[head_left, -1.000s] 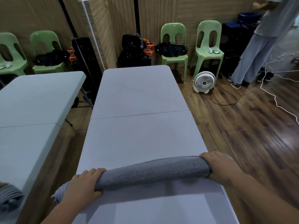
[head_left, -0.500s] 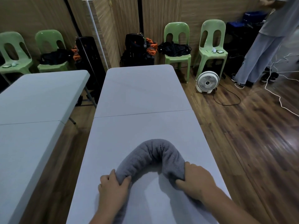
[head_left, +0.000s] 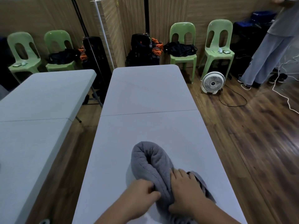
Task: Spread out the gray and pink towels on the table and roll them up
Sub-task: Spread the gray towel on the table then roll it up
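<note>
The rolled gray towel (head_left: pixel 150 160) lies on the near half of the white folding table (head_left: pixel 145 126), bent double into a tight U with its bend pointing away from me. My left hand (head_left: pixel 140 193) grips the left leg of the roll near its end. My right hand (head_left: pixel 186 191) presses down on the right leg, where a loose towel end sticks out to the right. Both hands sit side by side at the near end. No pink towel is in view.
A second white table (head_left: pixel 40 110) stands to the left across a narrow gap. Green chairs (head_left: pixel 182 50) with bags line the far wall. A white floor fan (head_left: pixel 212 82) with its cord and a standing person (head_left: pixel 271 46) are at the right.
The straight roll has been bent in the middle. My hands have drawn its two ends together from a wide arch into a tight U.
</note>
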Tool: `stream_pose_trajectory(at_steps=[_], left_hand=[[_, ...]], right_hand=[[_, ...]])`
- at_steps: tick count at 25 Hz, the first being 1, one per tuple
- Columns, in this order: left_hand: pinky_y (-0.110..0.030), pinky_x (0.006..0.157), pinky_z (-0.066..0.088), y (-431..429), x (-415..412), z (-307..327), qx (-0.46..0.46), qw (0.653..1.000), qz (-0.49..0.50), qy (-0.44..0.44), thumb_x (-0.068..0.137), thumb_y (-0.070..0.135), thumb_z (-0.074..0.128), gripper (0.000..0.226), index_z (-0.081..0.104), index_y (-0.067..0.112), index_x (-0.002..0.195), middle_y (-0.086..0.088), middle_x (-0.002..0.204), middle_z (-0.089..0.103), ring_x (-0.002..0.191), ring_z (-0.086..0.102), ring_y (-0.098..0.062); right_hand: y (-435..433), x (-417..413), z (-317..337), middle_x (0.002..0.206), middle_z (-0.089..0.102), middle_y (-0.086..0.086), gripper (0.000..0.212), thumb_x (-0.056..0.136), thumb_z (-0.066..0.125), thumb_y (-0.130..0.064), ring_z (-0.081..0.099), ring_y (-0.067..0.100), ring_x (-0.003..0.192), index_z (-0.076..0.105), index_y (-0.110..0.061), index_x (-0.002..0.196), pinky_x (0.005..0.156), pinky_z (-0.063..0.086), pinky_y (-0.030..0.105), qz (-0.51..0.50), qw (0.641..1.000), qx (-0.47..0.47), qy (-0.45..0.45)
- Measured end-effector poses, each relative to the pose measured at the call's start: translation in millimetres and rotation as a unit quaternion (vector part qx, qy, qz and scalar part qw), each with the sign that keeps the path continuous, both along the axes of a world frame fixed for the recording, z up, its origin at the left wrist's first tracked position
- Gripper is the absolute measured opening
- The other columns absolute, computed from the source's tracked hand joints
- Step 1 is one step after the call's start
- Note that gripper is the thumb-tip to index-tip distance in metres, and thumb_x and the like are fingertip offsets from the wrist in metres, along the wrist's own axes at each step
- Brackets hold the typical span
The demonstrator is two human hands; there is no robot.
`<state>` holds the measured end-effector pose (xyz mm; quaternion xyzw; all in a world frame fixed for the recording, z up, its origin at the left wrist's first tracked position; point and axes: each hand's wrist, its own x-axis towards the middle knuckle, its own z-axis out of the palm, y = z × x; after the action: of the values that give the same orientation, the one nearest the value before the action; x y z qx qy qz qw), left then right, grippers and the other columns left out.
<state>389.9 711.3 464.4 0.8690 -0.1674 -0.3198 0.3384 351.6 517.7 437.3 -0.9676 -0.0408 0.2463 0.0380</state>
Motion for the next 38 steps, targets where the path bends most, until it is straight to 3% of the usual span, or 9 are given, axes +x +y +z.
stream_pose_trajectory(at_steps=[3, 5, 7, 10, 12, 18, 25, 30, 38], left_hand=[[-0.036, 0.107, 0.040, 34.0, 31.6, 6.3, 0.168, 0.896, -0.214, -0.350, 0.067, 0.066, 0.054, 0.077, 0.042, 0.039, 0.138, 0.006, 0.145, 0.043, 0.134, 0.039, -0.019], [-0.051, 0.118, 0.016, 43.6, 52.4, -1.7, 0.205, 0.880, -0.247, -0.352, 0.060, 0.074, 0.056, 0.114, 0.001, 0.039, 0.153, 0.001, 0.164, 0.000, 0.150, 0.000, -0.028], [-0.055, 0.119, 0.015, 40.9, 61.6, -9.8, 0.201, 0.905, -0.239, -0.287, 0.056, 0.074, 0.066, 0.132, -0.020, 0.038, 0.150, 0.004, 0.162, -0.020, 0.150, -0.009, -0.030], [-0.050, 0.100, 0.046, 29.4, 58.3, -15.0, 0.179, 0.936, -0.195, -0.232, 0.051, 0.068, 0.073, 0.138, -0.022, 0.043, 0.148, 0.009, 0.161, -0.008, 0.139, 0.023, -0.029], [-0.046, 0.088, 0.053, 31.0, 51.6, -19.4, 0.181, 0.943, -0.172, -0.220, 0.051, 0.068, 0.071, 0.135, -0.019, 0.043, 0.148, 0.008, 0.155, 0.006, 0.125, 0.034, -0.028], [-0.034, 0.073, 0.053, 34.5, 28.7, -29.3, 0.157, 0.950, -0.090, -0.256, 0.059, 0.056, 0.063, 0.095, 0.016, 0.047, 0.141, 0.013, 0.131, 0.031, 0.101, 0.039, -0.020], [-0.042, 0.074, 0.053, -1.8, 75.5, 49.4, 0.109, 0.934, -0.111, -0.323, 0.053, 0.053, 0.068, 0.091, 0.029, 0.047, 0.135, 0.017, 0.125, 0.036, 0.099, 0.042, -0.020], [-0.040, 0.070, 0.053, -144.3, 55.1, 83.2, 0.046, 0.895, -0.253, -0.365, 0.052, 0.053, 0.071, 0.093, 0.030, 0.048, 0.136, 0.017, 0.124, 0.039, 0.097, 0.042, -0.018], [-0.040, 0.076, 0.053, -460.8, -119.4, 62.3, -0.047, 0.796, -0.485, -0.359, 0.049, 0.056, 0.072, 0.099, 0.029, 0.049, 0.138, 0.016, 0.122, 0.039, 0.103, 0.045, -0.019]], right_hand=[[-24.4, 22.2, 6.7, 0.151, 0.031, 0.008, 0.098, 0.066, 0.071, -0.044, 0.025, 0.031, 0.138, 0.022, -0.018, 0.148, 0.111, 0.025, 0.053, 0.122, 0.990, -0.036, -0.066], [-42.7, 39.0, 9.4, 0.159, 0.015, 0.009, 0.101, 0.069, 0.075, -0.038, 0.008, 0.036, 0.146, 0.015, -0.028, 0.150, 0.113, 0.016, 0.062, 0.155, 0.984, -0.060, -0.065], [-52.8, 49.0, 7.3, 0.163, -0.007, 0.006, 0.124, 0.061, 0.082, -0.046, -0.008, 0.041, 0.147, -0.003, -0.040, 0.150, 0.110, 0.007, 0.071, 0.121, 0.990, -0.064, -0.027], [-55.0, 45.6, -4.7, 0.163, -0.012, 0.003, 0.146, 0.044, 0.084, -0.063, -0.005, 0.041, 0.148, -0.022, -0.051, 0.143, 0.110, 0.017, 0.069, 0.029, 1.000, 0.007, 0.010], [-53.8, 37.4, -10.8, 0.162, -0.001, 0.003, 0.144, 0.040, 0.082, -0.062, 0.007, 0.040, 0.146, -0.020, -0.053, 0.143, 0.109, 0.034, 0.061, 0.000, 0.999, 0.039, 0.007], [-46.5, 21.4, -6.4, 0.136, 0.036, -0.002, 0.103, 0.060, 0.075, -0.049, 0.040, 0.025, 0.114, 0.015, -0.045, 0.143, 0.090, 0.049, 0.041, -0.009, 0.996, 0.062, -0.063], [-87.1, 40.6, 67.7, 0.123, 0.043, -0.004, 0.103, 0.054, 0.074, -0.050, 0.045, 0.025, 0.105, 0.019, -0.048, 0.141, 0.085, 0.049, 0.040, -0.051, 0.990, 0.045, -0.123], [-194.2, -58.4, 99.3, 0.122, 0.045, -0.002, 0.102, 0.053, 0.072, -0.047, 0.049, 0.028, 0.105, 0.022, -0.047, 0.141, 0.085, 0.050, 0.040, -0.190, 0.969, 0.017, -0.154], [-405.6, -338.4, 76.2, 0.126, 0.047, -0.005, 0.105, 0.048, 0.067, -0.048, 0.053, 0.028, 0.106, 0.021, -0.049, 0.142, 0.087, 0.052, 0.044, -0.436, 0.890, -0.017, -0.134]])
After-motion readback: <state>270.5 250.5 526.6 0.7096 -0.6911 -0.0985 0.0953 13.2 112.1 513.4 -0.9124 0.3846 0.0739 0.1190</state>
